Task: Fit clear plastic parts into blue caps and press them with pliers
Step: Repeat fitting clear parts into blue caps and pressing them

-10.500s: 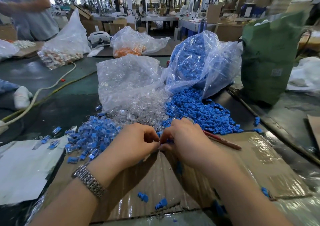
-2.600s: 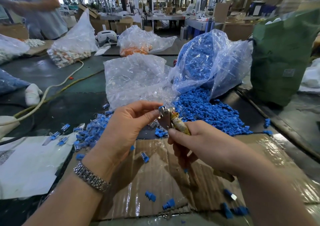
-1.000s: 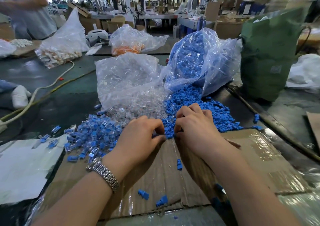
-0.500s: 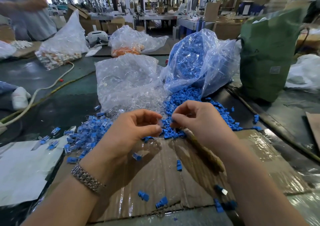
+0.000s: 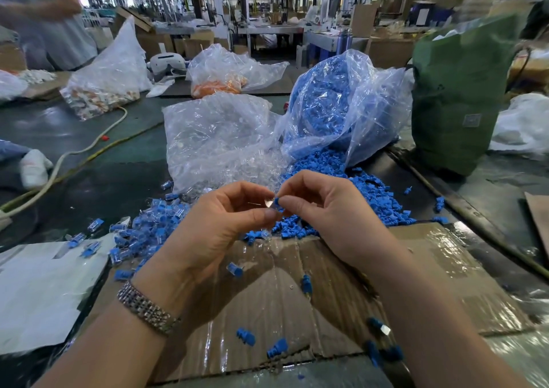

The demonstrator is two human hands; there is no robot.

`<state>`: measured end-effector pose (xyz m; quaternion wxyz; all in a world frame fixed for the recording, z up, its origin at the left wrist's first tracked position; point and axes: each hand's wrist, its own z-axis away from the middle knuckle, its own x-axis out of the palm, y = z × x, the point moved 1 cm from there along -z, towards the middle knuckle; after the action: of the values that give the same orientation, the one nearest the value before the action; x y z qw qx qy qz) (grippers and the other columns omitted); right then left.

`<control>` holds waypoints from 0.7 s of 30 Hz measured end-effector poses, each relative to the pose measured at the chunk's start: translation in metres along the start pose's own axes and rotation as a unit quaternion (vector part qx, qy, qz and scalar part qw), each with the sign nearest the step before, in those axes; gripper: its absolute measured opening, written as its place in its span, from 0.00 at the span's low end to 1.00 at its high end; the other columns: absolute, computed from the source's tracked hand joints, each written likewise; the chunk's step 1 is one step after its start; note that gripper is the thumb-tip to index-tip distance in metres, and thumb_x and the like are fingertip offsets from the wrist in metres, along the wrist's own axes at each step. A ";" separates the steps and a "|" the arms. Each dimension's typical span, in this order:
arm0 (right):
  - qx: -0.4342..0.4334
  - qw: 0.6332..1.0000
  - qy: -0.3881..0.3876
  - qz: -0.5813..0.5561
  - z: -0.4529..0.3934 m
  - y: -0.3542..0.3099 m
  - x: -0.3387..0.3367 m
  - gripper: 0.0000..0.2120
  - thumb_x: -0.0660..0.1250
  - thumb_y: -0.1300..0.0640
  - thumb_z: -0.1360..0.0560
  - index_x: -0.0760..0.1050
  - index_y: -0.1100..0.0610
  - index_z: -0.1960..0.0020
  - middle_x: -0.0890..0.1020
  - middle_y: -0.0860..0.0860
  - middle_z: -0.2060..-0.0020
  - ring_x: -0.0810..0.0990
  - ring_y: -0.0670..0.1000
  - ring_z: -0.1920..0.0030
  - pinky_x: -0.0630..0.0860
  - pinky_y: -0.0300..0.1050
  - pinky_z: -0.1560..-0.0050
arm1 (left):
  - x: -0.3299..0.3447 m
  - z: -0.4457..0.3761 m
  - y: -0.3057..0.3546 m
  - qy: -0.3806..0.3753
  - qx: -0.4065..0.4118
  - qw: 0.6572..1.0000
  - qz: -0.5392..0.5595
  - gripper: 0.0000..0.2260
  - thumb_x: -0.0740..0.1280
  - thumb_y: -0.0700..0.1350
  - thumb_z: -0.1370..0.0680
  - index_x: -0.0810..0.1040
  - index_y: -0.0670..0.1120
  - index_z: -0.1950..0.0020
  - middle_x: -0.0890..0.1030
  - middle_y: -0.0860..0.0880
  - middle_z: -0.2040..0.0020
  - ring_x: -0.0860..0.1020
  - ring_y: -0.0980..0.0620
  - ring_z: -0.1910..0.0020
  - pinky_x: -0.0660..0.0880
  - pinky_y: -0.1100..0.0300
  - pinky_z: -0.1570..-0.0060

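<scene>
Blue ribbed plastic cap (image 5: 277, 203), small and stubby, sits pinched between the thumb and forefinger of the right hand (image 5: 329, 218), whose other fingers curl loosely under. Touching it from the other side, the left hand (image 5: 219, 227) pinches a tiny clear plastic part (image 5: 269, 202), glassy and hard to make out, between thumb and forefinger tips. Both pieces meet just where the fingertips of the two hands come together. Beyond the fingertips a crinkled transparent bag of clear parts (image 5: 219, 141) spills onto the dark table, and beside it, past the right fingers, a wrinkled film bag of blue caps (image 5: 341, 105) pours out a loose heap of blue caps (image 5: 371, 200). Outward of the left fingers lies a pile of assembled blue-and-clear pieces (image 5: 148, 230). Under the wrists spreads a flattened brown cardboard sheet (image 5: 282, 298), glossy with tape, dotted with stray caps. A metal link bracelet (image 5: 147, 310) circles the left wrist.
</scene>
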<state>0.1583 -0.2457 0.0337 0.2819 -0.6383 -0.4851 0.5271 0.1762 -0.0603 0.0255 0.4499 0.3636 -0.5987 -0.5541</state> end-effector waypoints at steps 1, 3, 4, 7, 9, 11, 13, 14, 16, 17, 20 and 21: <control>-0.003 1.000 -0.003 -0.002 0.000 -0.001 0.000 0.03 0.71 0.60 0.22 0.81 0.54 0.54 0.82 0.46 0.64 0.78 0.40 0.63 0.73 0.31 0.58 | 0.000 0.001 0.001 -0.001 -0.001 1.000 0.009 0.15 0.75 0.39 0.35 0.83 0.41 0.49 0.86 0.40 0.50 0.85 0.43 0.48 0.82 0.56 0.49; -0.011 1.000 -0.004 -0.008 0.001 -0.002 -0.001 0.03 0.71 0.60 0.22 0.81 0.54 0.54 0.83 0.48 0.63 0.79 0.41 0.62 0.73 0.30 0.58 | 0.002 0.002 0.002 -0.006 -0.005 0.999 0.032 0.13 0.75 0.39 0.36 0.86 0.42 0.52 0.86 0.40 0.51 0.85 0.44 0.49 0.82 0.58 0.51; -0.014 1.000 -0.003 -0.010 0.000 -0.002 -0.001 0.04 0.71 0.61 0.22 0.81 0.54 0.54 0.83 0.49 0.63 0.79 0.42 0.62 0.73 0.31 0.58 | 0.003 0.003 0.003 -0.008 -0.008 0.999 0.043 0.12 0.75 0.39 0.36 0.87 0.42 0.54 0.86 0.39 0.51 0.86 0.44 0.50 0.82 0.60 0.52; -0.021 1.000 -0.002 -0.008 0.000 -0.001 -0.001 0.04 0.71 0.60 0.22 0.81 0.53 0.54 0.83 0.48 0.63 0.79 0.42 0.61 0.73 0.30 0.58 | 0.004 0.004 0.005 -0.003 -0.011 0.998 0.055 0.12 0.75 0.40 0.39 0.87 0.42 0.56 0.86 0.39 0.53 0.86 0.45 0.53 0.82 0.61 0.54; -0.024 1.000 -0.006 0.001 0.001 -0.001 -0.001 0.04 0.71 0.60 0.22 0.81 0.52 0.54 0.83 0.47 0.63 0.79 0.41 0.61 0.73 0.30 0.58 | 0.004 0.005 0.006 0.002 -0.011 0.999 0.054 0.13 0.75 0.41 0.39 0.87 0.42 0.56 0.86 0.38 0.53 0.86 0.45 0.53 0.82 0.60 0.54; -0.020 1.000 -0.010 0.004 0.001 -0.002 -0.002 0.03 0.72 0.58 0.22 0.81 0.51 0.53 0.84 0.47 0.61 0.81 0.42 0.59 0.76 0.33 0.56 | 0.004 0.005 0.006 0.002 -0.009 0.999 0.050 0.14 0.76 0.41 0.40 0.87 0.42 0.55 0.86 0.38 0.52 0.86 0.44 0.53 0.82 0.60 0.53; 0.003 1.000 0.005 -0.004 0.000 -0.001 -0.005 0.03 0.72 0.52 0.23 0.80 0.48 0.50 0.84 0.47 0.58 0.83 0.45 0.55 0.79 0.39 0.51 | 0.002 0.004 0.006 0.005 -0.008 0.999 0.051 0.13 0.75 0.40 0.38 0.87 0.40 0.54 0.86 0.38 0.52 0.86 0.45 0.53 0.82 0.60 0.54; 0.018 0.999 0.029 0.010 0.000 0.001 -0.009 0.06 0.72 0.48 0.24 0.79 0.48 0.49 0.84 0.46 0.57 0.83 0.45 0.54 0.79 0.41 0.50 | 0.002 0.004 0.006 0.008 -0.008 0.999 0.052 0.13 0.75 0.39 0.36 0.86 0.39 0.53 0.86 0.37 0.52 0.86 0.45 0.54 0.82 0.60 0.55; 0.072 0.985 0.084 0.132 0.001 0.009 -0.020 0.15 0.71 0.39 0.26 0.75 0.47 0.48 0.81 0.44 0.55 0.80 0.43 0.54 0.76 0.42 0.51 | 0.000 0.003 0.006 0.017 -0.005 0.999 0.047 0.14 0.73 0.37 0.35 0.84 0.37 0.50 0.86 0.37 0.54 0.86 0.46 0.56 0.82 0.60 0.56; 0.120 0.962 0.081 0.230 0.003 0.013 -0.026 0.21 0.70 0.34 0.28 0.73 0.48 0.45 0.78 0.43 0.52 0.78 0.45 0.51 0.75 0.45 0.50 | 0.000 0.003 0.005 0.020 -0.002 0.999 0.044 0.14 0.73 0.37 0.34 0.83 0.36 0.49 0.85 0.36 0.54 0.86 0.46 0.57 0.83 0.59 0.56; 0.277 0.860 -0.027 0.429 0.009 0.022 -0.035 0.35 0.71 0.28 0.33 0.70 0.53 0.40 0.75 0.50 0.44 0.75 0.54 0.43 0.75 0.56 0.40 | -0.001 0.003 0.005 0.022 0.006 0.999 0.045 0.14 0.73 0.37 0.34 0.83 0.37 0.49 0.85 0.36 0.53 0.85 0.45 0.57 0.83 0.58 0.54; 0.298 0.839 -0.057 0.451 0.010 0.024 -0.035 0.33 0.72 0.29 0.34 0.72 0.54 0.44 0.76 0.50 0.47 0.76 0.54 0.46 0.76 0.56 0.42 | -0.001 0.003 0.004 0.024 0.007 0.999 0.048 0.14 0.73 0.37 0.34 0.83 0.37 0.49 0.85 0.36 0.53 0.85 0.45 0.57 0.83 0.58 0.54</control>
<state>0.1578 -0.2884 0.0244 0.1615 -0.6406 0.0215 0.7504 0.1745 -0.0578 0.0296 0.4874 0.3510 -0.6081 -0.5191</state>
